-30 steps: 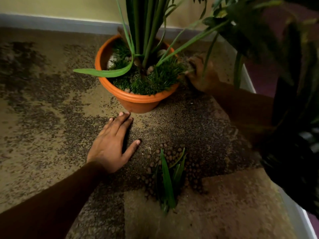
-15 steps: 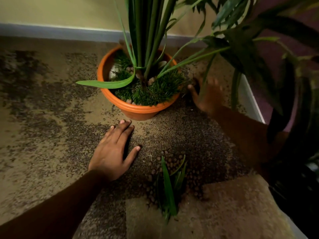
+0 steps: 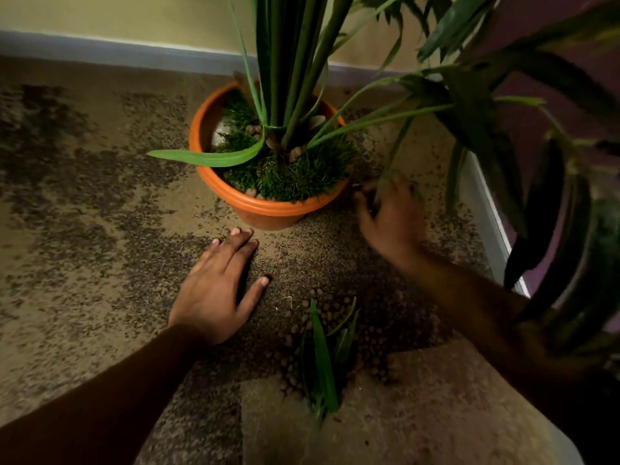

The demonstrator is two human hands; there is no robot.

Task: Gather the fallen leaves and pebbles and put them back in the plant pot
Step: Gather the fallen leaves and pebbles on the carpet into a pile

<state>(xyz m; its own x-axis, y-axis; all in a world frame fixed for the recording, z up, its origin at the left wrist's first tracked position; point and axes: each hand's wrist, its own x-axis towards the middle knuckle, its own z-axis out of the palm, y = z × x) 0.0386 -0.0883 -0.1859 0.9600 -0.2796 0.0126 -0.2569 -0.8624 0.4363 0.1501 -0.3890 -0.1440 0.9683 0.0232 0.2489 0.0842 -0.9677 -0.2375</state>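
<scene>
right hand (image 3: 391,218) drawn back from pot (image 3: 268,209) rim, blurred, grip unclear | left hand (image 3: 218,286) flat, empty on carpet | leaves (image 3: 323,357), pebbles (image 3: 372,330) still on floor, ungathered

Mottled brown carpet (image 3: 84,229), grey skirting (image 3: 117,52), yellow wall (image 3: 134,15) behind.

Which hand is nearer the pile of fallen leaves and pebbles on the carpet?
Left. The left hand lies flat on the carpet just left of the fallen leaves and pebbles. The right hand is farther off, up beside the orange pot.
</scene>
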